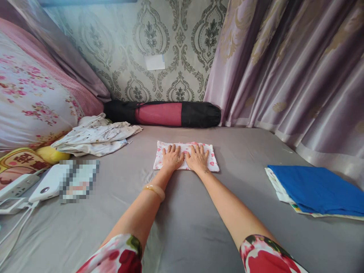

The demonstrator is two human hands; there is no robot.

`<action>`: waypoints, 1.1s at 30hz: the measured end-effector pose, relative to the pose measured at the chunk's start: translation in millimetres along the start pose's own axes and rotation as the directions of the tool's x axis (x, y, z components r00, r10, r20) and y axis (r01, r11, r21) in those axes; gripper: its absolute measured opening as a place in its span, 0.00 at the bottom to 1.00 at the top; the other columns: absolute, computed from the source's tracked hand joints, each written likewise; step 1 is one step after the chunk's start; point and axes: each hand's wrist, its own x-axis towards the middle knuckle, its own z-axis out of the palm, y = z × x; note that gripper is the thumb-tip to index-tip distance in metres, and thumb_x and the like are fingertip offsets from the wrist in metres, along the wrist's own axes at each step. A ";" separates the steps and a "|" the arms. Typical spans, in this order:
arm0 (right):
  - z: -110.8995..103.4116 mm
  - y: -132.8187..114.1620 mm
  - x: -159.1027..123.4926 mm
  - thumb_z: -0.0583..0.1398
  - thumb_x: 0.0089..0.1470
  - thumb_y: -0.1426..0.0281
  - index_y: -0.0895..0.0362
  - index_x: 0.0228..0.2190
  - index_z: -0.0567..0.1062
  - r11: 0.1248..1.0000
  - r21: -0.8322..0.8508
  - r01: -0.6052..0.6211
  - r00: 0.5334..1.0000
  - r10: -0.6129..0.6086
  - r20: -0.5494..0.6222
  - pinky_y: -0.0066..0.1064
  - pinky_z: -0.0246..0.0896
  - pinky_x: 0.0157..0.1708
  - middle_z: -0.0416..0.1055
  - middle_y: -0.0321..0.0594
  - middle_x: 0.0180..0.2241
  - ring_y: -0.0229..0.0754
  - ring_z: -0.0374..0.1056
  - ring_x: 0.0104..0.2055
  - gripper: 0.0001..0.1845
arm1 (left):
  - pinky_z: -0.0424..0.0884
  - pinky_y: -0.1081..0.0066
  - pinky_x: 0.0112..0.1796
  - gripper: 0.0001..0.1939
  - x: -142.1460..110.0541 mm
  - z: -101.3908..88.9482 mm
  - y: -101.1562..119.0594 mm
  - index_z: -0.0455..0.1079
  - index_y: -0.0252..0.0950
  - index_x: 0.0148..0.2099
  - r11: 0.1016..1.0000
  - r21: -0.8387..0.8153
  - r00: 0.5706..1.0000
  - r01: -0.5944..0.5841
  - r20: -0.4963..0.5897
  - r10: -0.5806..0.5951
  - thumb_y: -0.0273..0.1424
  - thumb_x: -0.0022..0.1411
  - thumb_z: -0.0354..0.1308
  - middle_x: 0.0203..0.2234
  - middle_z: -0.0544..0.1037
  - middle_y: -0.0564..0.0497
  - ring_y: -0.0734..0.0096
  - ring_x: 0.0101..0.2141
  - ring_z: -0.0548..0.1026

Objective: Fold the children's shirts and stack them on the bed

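Note:
A folded white cloth [212,162] with pink and red prints lies on the grey bed sheet [193,220], its long side running left to right. My left hand [173,157] rests palm down on its left half, fingers spread. On the right half, my right hand [197,157] lies flat too, with its fingers apart. The two thumbs nearly meet around the cloth's middle. Part of the cloth is hidden under both hands, so I cannot tell whether it is a garment or a towel.
Folded blue fabric [318,189] lies on lighter cloth at the right. Rumpled white clothing [99,134] sits at the left, near a power strip [19,185], a white device [51,182] and cables. A black and red rolled bag [159,114] lies along the wall.

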 end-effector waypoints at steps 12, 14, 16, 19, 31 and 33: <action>-4.5 2.7 5.3 0.44 0.63 0.56 0.66 0.64 0.56 0.996 -0.051 -0.078 0.995 0.081 0.063 0.58 0.34 0.62 0.47 0.59 0.67 0.61 0.42 0.68 0.36 | 0.49 0.43 0.58 0.32 2.3 1.8 -7.2 0.59 0.36 0.65 0.998 0.038 0.997 0.058 0.056 -0.060 0.50 0.67 0.39 0.63 0.61 0.38 0.38 0.62 0.54; -8.6 10.8 6.3 0.44 0.64 0.55 0.66 0.65 0.56 0.998 -0.065 -0.017 0.995 0.023 0.098 0.56 0.35 0.62 0.47 0.59 0.67 0.60 0.43 0.68 0.37 | 0.52 0.45 0.57 0.31 1.2 -1.8 -12.9 0.59 0.36 0.64 0.999 0.051 0.998 0.000 0.059 -0.003 0.50 0.67 0.40 0.62 0.62 0.38 0.40 0.61 0.56; -12.4 22.1 7.3 0.44 0.64 0.53 0.63 0.65 0.56 0.995 -0.071 0.066 0.991 -0.057 0.121 0.53 0.36 0.63 0.48 0.57 0.67 0.58 0.43 0.68 0.37 | 0.55 0.48 0.56 0.30 -0.3 -7.3 -19.4 0.60 0.37 0.63 0.996 0.062 0.996 -0.066 0.068 0.062 0.50 0.68 0.40 0.61 0.63 0.40 0.44 0.59 0.59; -15.8 38.7 7.6 0.45 0.64 0.52 0.57 0.65 0.57 0.982 -0.067 0.179 0.978 -0.170 0.125 0.47 0.38 0.63 0.49 0.52 0.67 0.54 0.45 0.67 0.35 | 0.58 0.51 0.56 0.29 -1.8 -14.6 -27.0 0.60 0.40 0.62 0.987 0.075 0.987 -0.140 0.091 0.133 0.51 0.68 0.40 0.60 0.64 0.43 0.48 0.57 0.62; -10.2 44.8 3.7 0.45 0.64 0.58 0.64 0.63 0.59 1.000 -0.022 -0.017 1.000 0.017 0.003 0.47 0.35 0.64 0.53 0.51 0.66 0.53 0.43 0.68 0.33 | 0.56 0.53 0.58 0.28 -3.6 -7.8 -25.1 0.62 0.36 0.60 0.988 0.023 0.988 0.153 -0.019 -0.153 0.47 0.69 0.38 0.62 0.63 0.39 0.49 0.62 0.57; -9.9 43.8 3.8 0.45 0.64 0.58 0.67 0.63 0.59 0.999 -0.021 -0.046 0.999 0.046 0.002 0.46 0.36 0.64 0.52 0.53 0.66 0.54 0.43 0.68 0.34 | 0.57 0.52 0.57 0.31 -2.6 -7.5 -24.6 0.61 0.32 0.62 0.980 0.022 0.980 0.198 -0.001 -0.198 0.48 0.68 0.38 0.64 0.60 0.37 0.45 0.63 0.56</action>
